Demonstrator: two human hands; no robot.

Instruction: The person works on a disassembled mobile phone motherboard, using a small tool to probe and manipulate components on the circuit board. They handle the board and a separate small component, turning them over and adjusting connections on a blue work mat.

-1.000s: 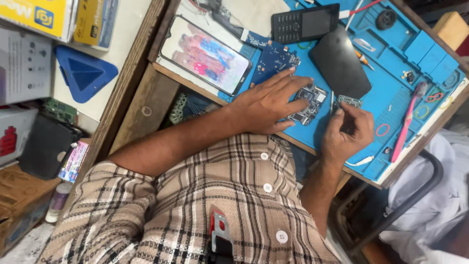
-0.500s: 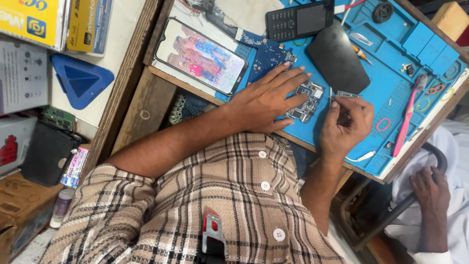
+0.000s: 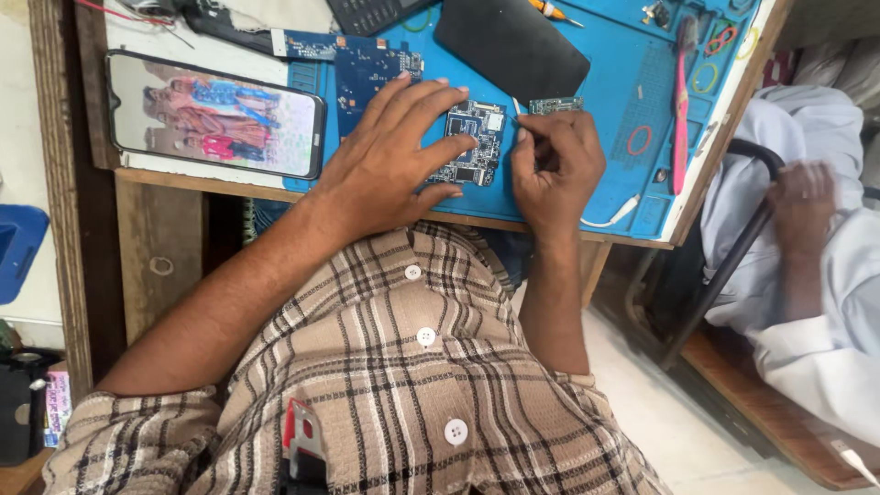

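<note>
Blue rubbery mat (image 3: 632, 92) on bench | left hand (image 3: 390, 160) fingers spread, pressing flat rectangular circuit board (image 3: 472, 142), long axis pointing away | right hand (image 3: 555, 165) fingers pinching thin tool (image 3: 516, 108) beside it

The circuit board (image 3: 472, 142) lies on the mat (image 3: 632, 101) on the worktop (image 3: 165, 229). The phone (image 3: 213, 115) lies to its left, a flat panel (image 3: 511, 46) just behind it, and the brush (image 3: 681, 101) well to its right.

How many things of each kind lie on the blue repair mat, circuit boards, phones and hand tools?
Circuit boards: 3, a small populated board under the left hand, a dark blue board, a narrow green board by the right hand.
Phones: 2, keypad, black back panel.
Tools: 2, pink brush, orange screwdriver.
Total: 7.
</note>
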